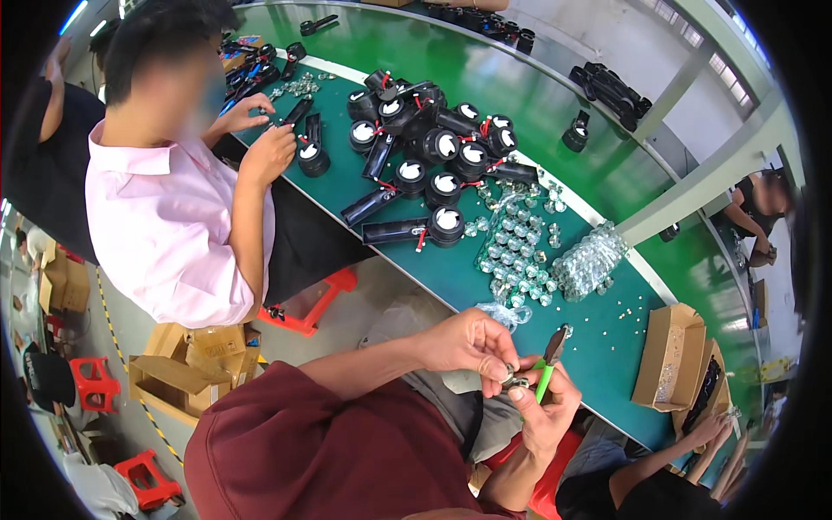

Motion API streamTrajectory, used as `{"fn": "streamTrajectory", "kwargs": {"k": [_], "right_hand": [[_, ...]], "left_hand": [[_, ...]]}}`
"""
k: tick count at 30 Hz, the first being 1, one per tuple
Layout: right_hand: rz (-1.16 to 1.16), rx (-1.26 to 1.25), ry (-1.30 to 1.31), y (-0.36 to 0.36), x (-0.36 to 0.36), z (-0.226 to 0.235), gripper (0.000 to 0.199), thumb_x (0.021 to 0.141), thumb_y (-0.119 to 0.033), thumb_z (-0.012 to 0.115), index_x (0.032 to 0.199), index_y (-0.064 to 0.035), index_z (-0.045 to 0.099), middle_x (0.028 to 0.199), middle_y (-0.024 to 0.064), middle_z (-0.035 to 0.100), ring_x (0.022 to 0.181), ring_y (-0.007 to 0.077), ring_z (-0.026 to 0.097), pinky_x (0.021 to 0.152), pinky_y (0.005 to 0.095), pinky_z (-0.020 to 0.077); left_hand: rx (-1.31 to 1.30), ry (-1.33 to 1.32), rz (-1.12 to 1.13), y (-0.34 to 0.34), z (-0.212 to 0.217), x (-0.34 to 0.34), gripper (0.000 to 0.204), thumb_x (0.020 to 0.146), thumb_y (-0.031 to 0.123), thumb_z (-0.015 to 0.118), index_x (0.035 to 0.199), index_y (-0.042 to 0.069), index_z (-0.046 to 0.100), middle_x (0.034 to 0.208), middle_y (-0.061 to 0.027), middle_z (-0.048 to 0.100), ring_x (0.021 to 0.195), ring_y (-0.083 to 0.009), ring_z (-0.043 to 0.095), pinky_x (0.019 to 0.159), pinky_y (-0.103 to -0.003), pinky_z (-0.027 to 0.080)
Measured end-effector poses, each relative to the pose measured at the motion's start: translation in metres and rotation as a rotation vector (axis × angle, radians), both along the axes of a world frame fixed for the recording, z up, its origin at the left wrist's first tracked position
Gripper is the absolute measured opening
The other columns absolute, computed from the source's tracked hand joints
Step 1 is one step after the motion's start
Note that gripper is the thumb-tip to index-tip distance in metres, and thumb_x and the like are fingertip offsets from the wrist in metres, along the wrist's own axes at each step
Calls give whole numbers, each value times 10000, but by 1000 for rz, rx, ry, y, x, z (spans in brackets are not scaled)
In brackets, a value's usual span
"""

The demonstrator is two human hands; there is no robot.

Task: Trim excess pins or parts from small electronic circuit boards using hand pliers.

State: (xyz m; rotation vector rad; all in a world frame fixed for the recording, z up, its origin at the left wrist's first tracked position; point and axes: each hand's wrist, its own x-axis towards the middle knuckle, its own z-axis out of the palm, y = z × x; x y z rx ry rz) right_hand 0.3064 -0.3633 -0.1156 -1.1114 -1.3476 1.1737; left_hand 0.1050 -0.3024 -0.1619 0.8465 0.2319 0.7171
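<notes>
My left hand (472,348) pinches a small round part (511,378), dark and silvery, between thumb and fingertips. The thumb and fingertips of my right hand (551,409) meet the same part from the other side. Tucked in the right hand is a pair of green-handled pliers (545,378), its metal head pointing up and away. Just beyond my hands, on the green table (598,347), sit clear faceted pieces (517,247) in rows and a clear plastic bag (496,314). Fingers cover much of the small part, so its exact kind is hidden.
Black flashlight-like housings (433,147) with red wires are heaped farther along the table. A bubble-wrap bundle (589,260) lies beyond the clear pieces. At right stands an open cardboard box (669,360). A co-worker in pink (173,225) handles similar housings at left. A red stool (316,303) is below.
</notes>
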Motion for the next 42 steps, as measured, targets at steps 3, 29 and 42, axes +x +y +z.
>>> {"fn": "streamTrajectory", "kwargs": {"k": [3, 29, 42], "right_hand": [[-229, 41, -310, 7, 8, 2, 236, 734, -90, 821, 836, 54, 666, 990, 136, 691, 820, 182, 625, 752, 316, 498], [-260, 221, -380, 16, -12, -10, 163, 781, -40, 805, 926, 3, 746, 1016, 141, 704, 770, 227, 700, 673, 317, 538], [-269, 330, -438, 18, -13, -12, 94, 786, -19, 748, 869, 16, 718, 1004, 170, 700, 740, 259, 702, 663, 344, 552]], "left_hand": [[-139, 103, 201, 3, -11, 12, 187, 939, 39, 682, 1104, -38, 637, 903, -135, 718, 760, -206, 729, 712, -330, 622], [147, 216, 524, -14, -10, 17, 297, 876, -88, 700, 1165, -67, 632, 1114, -143, 682, 1016, -195, 682, 882, -324, 608], [235, 142, 405, -12, -3, 17, 284, 867, -101, 698, 1142, -61, 639, 1141, -144, 645, 1030, -202, 672, 879, -319, 595]]}}
